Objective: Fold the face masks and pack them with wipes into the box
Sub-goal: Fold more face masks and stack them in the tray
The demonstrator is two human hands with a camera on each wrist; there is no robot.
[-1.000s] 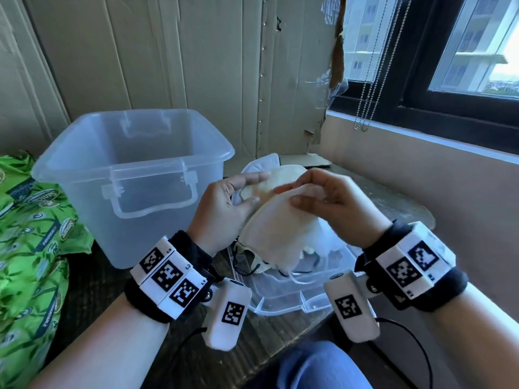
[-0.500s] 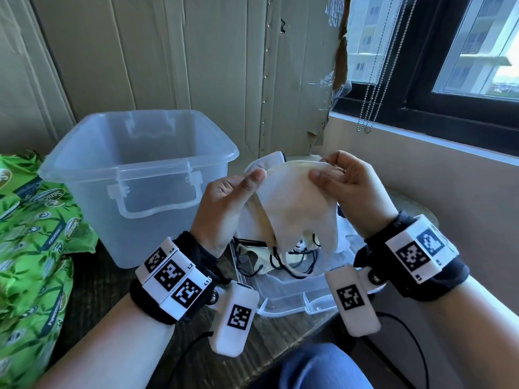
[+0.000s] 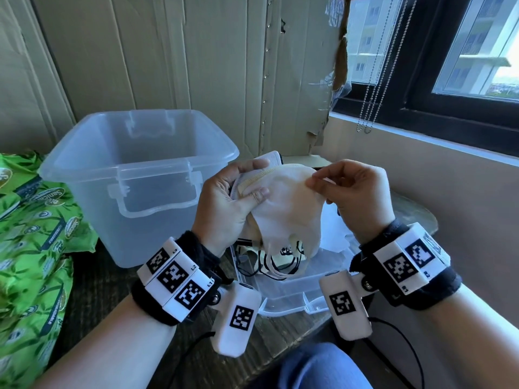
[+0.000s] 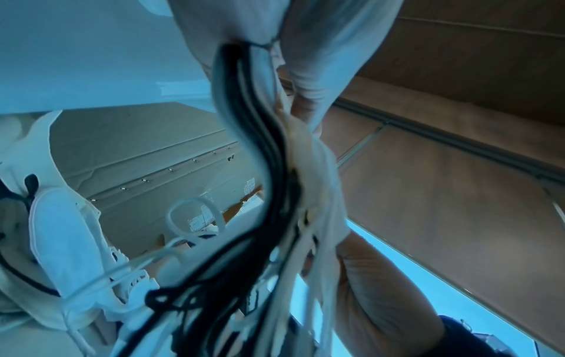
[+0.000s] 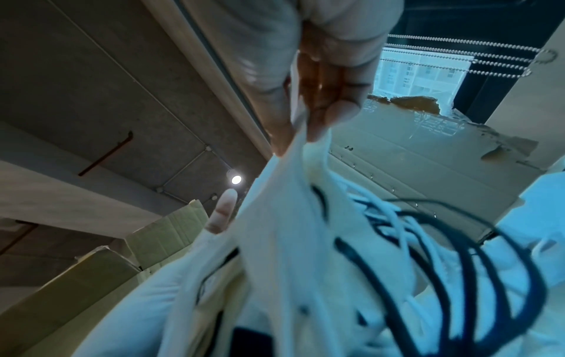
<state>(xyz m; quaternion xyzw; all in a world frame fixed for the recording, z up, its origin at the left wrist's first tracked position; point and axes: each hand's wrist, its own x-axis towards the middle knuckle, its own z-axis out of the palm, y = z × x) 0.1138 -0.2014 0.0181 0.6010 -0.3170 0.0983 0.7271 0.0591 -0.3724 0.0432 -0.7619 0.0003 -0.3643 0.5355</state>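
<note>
The main risk, as I judge it, comes from the ear loops (image 3: 280, 262); dark ones and white ones hang together in a tangle below the face masks (image 3: 283, 209), and if the top mask is folded or pulled away while a loop is caught, it could drag the others out of the bundle or onto the clear lid (image 3: 283, 296) that lies under the hands; a second risk is that the right hand (image 3: 356, 197) holds only a thin edge, so the cloth may slip out and the fold would open; also the bundle in the left hand (image 3: 224, 209) seems to contain several masks, and a loose grip could let them slide apart. The masks are held in the air between the two hands, just in front of the clear plastic box (image 3: 134, 175) and above the lid, not yet in the box; the box looks to have nothing inside. The left hand has its fingers curled around the left end of the bundle, with the thumb pressing on the front surface; the right hand pinches the upper right edge of the top mask between thumb and fingertips (image 5: 330, 113), the fingers close together. The top mask is cream-white, soft and rounded like a cup, with a yellowish stitched rim (image 3: 261, 175); behind it a white mask edge shows. The green packs of wipes (image 3: 31, 248) lie on the table left of the box, well apart from the hands.
</note>
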